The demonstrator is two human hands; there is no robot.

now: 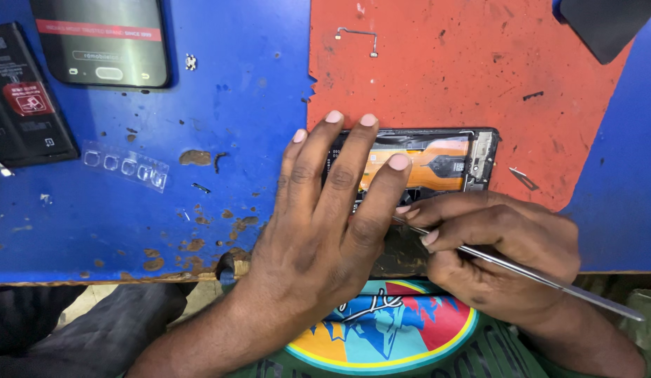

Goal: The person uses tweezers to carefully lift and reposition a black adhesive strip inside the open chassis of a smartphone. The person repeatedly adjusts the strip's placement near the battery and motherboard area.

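An opened phone (437,159) lies face down on the bench, its orange and black insides showing. My left hand (322,217) lies flat over its left part, fingers spread and pressing it down. My right hand (500,248) sits at the phone's near edge and grips a thin metal tool (535,274) like a pen. The tool's tip points left under my left hand's fingers, where it is hidden.
A red mat (437,77) covers part of the blue bench (220,105). A second phone (101,42) and a black battery (24,98) lie at the far left. A clear strip of small parts (126,166), a thin metal bracket (357,35) and a dark object (605,24) lie about.
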